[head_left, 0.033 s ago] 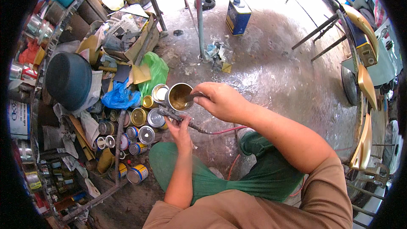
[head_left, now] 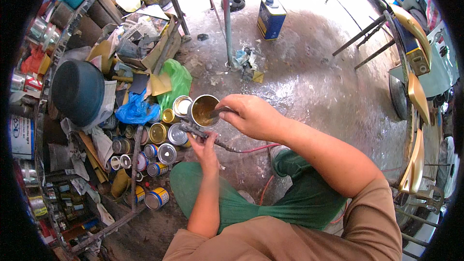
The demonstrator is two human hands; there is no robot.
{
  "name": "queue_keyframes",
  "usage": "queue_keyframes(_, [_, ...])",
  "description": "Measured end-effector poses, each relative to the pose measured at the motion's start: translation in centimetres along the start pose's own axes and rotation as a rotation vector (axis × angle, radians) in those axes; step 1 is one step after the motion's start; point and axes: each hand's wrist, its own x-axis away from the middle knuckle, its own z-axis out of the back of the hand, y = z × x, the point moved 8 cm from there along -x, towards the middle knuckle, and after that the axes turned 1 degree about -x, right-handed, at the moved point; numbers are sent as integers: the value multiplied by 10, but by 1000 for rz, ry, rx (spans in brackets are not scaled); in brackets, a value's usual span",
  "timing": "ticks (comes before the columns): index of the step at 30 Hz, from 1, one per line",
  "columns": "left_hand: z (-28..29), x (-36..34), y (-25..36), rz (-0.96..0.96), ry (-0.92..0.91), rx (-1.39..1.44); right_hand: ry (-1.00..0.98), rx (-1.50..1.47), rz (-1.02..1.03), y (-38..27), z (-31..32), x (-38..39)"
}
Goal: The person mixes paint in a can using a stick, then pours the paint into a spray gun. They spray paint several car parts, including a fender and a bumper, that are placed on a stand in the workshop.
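A stained concrete floor [head_left: 309, 77] spreads around the seated person, with a blue rectangular tin [head_left: 271, 19] standing well ahead of the hands. A green plastic bag [head_left: 180, 83] lies to the left, and small paint cans [head_left: 167, 153] cluster beside the left knee. The right hand [head_left: 252, 116] is over the right edge of the cup, thumb and fingers closed on a dark stirrer. The left hand [head_left: 205, 148] sits lower, its fingers gripping a spray gun [head_left: 192, 129] just below the cup; how far they wrap round it cannot be told. A red hose [head_left: 256, 148] runs rightward from the gun. The metal cup [head_left: 195, 107] is open-topped, just beyond the left fingertips, with brownish liquid inside. The dark stirrer [head_left: 225, 110] slants from the right fingertips into its mouth
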Motion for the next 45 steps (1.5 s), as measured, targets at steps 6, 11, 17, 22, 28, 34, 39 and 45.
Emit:
queue_keyframes(6, [-3, 5, 4, 28, 42, -6, -31, 220, 26, -4, 10, -4])
queue_keyframes(11, [-1, 5, 2, 24, 51, -10, 92, 216, 49, -11, 17, -3])
queue_keyframes(17, [-1, 2, 3, -15, 8, -17, 65, 69, 67, -9, 4, 3])
queue_keyframes(22, [-6, 4, 7, 13, 37, 47, -11, 241, 52, -5, 10, -1])
queue_keyframes(28, [-3, 5, 5, -23, 31, -4, 92, 206, 51, -6, 11, 2])
queue_keyframes(34, [2, 4, 6, -35, 19, -6, 38, 58, 73, -9, 2, 2])
queue_keyframes(39, [4, 2, -1, 6, 92, -69, 93, 229, 32, -2, 16, -1])
queue_keyframes(45, [13, -4, -2, -34, 82, -109, 32, 188, -139, 5, 3, -4])
